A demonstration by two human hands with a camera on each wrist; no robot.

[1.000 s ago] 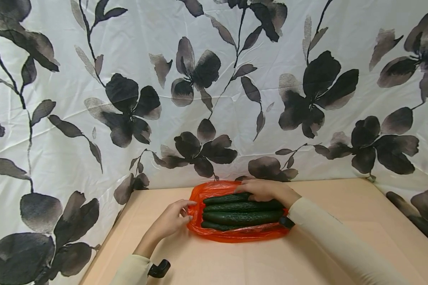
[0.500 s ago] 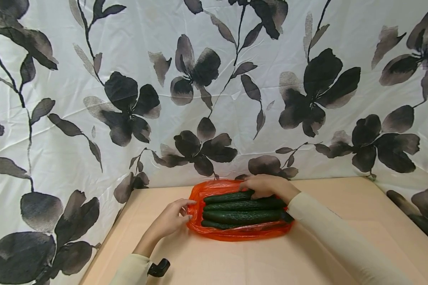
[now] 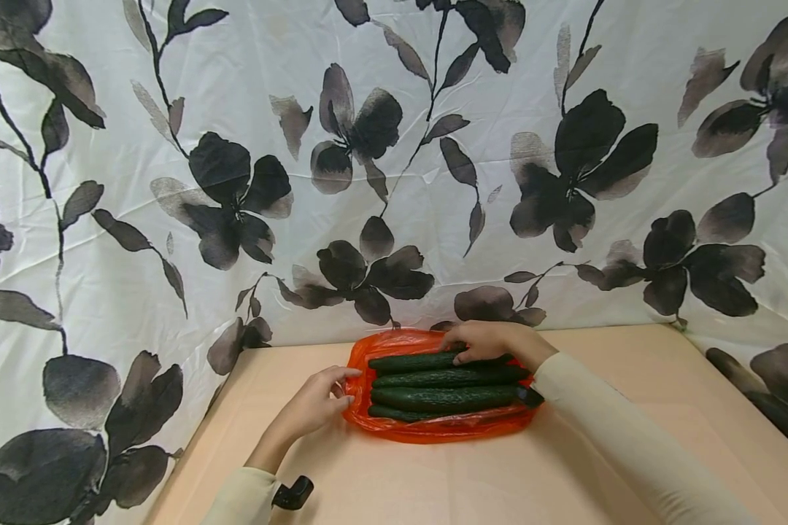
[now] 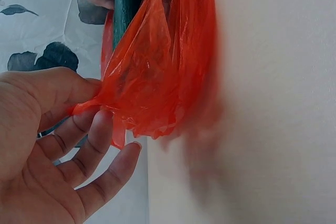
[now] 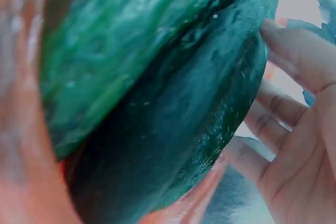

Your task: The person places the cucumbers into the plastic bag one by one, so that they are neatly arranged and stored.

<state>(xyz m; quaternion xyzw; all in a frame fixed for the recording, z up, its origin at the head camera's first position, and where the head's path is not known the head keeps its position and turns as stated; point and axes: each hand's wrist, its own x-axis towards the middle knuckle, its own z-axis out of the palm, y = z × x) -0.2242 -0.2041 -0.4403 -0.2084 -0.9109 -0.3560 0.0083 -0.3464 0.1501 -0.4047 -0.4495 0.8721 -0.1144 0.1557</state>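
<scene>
Several dark green cucumbers lie side by side in a thin red plastic bag (image 3: pixel 427 437), whose mouth faces up. My right hand (image 3: pixel 489 341) reaches over the right half of the farthest cucumber (image 3: pixel 410 363) and grips it. In the right wrist view the thumb (image 5: pixel 294 45) touches one side of that cucumber (image 5: pixel 226 108), and the other fingers go behind it. At the bag's left end my left hand (image 3: pixel 315 402) pinches a gathered corner of the bag between thumb and forefinger. Its other fingers are spread loosely in the left wrist view.
The bag rests near the back edge of a pale peach table (image 3: pixel 433 481). Behind it hangs a white cloth (image 3: pixel 460 219) with dark flowers. A black wrist camera (image 3: pixel 293 493) sits on the left wrist.
My right hand has moved slightly up and right along the farthest cucumber. That cucumber's left end has shifted a little left and up. My left hand has stayed at the bag's corner.
</scene>
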